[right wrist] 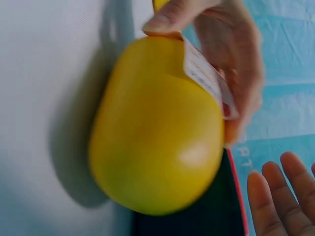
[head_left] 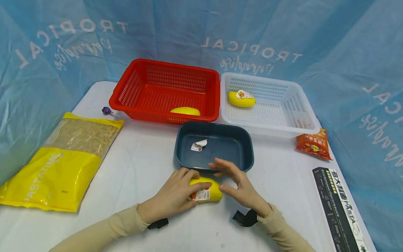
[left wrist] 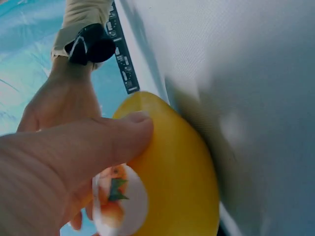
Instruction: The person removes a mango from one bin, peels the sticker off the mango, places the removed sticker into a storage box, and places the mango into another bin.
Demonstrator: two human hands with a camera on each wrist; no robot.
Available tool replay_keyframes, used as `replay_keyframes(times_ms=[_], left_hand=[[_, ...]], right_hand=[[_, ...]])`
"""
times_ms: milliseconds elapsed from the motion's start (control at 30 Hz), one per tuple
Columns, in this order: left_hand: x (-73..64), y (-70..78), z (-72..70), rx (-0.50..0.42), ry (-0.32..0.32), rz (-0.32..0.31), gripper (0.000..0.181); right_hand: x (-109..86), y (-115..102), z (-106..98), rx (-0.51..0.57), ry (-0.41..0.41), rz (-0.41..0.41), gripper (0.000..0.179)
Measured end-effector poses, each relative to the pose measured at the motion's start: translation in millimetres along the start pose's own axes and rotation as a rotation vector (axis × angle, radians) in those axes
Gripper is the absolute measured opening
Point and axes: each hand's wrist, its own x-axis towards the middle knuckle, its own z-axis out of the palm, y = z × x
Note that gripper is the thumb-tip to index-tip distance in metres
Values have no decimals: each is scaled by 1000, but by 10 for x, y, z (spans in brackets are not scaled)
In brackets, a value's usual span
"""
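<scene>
A yellow mango-like fruit [head_left: 215,191] with a paper label [head_left: 201,195] lies on the white table in front of the dark blue tray [head_left: 248,150]. My left hand [head_left: 172,193] grips its left end. The left wrist view shows the thumb [left wrist: 125,137] pressed on the yellow skin beside a round fruit sticker [left wrist: 129,206]. Just right of the fruit, my right hand [head_left: 242,187] hovers with parted, slightly bent fingers and holds nothing. In the right wrist view the label [right wrist: 203,73] has a raised edge under the left hand.
Inside the blue tray lies a peeled label [head_left: 198,145]. Behind stand a red basket [head_left: 163,113] and a white basket [head_left: 270,129], each with one yellow fruit. A pasta bag [head_left: 59,168] and lollipop [head_left: 106,110] lie left; a red snack bag [head_left: 313,143] and black pasta box [head_left: 340,210] lie right.
</scene>
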Motion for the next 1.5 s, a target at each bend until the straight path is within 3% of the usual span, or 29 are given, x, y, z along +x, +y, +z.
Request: replay_keyframes(times_ms=[200,367,567,700,833,900,1067,1233,1500], left_hand=[[-24,60,-27,101,78,6,66],[-26,86,-29,199,152,28,63],[-27,87,-33,236,190,29,59],[-24,83,-80,171,139,-2,62],[-5,64,-199,15,34,-133,64],[6,47,-240,-28,15,-199,61],[17,29,-250,-28,61,-257,45],[29,31,-219,-56,108,-258,36],[61,40,-153,-178,185,-224,32]], right_hand=[[-24,126,124,-50,-96,5,78],[-40,198,193,-135,-144,65,87],[-49,270,254,-164,-165,169,89],[-71,357,297,-208,-154,219,84],[-90,429,331,-218,-123,277,80],[-91,440,338,-210,-112,299,79],[-77,421,340,-202,-105,307,78],[-74,405,343,-207,-102,307,77],[-76,384,349,-209,-95,317,76]])
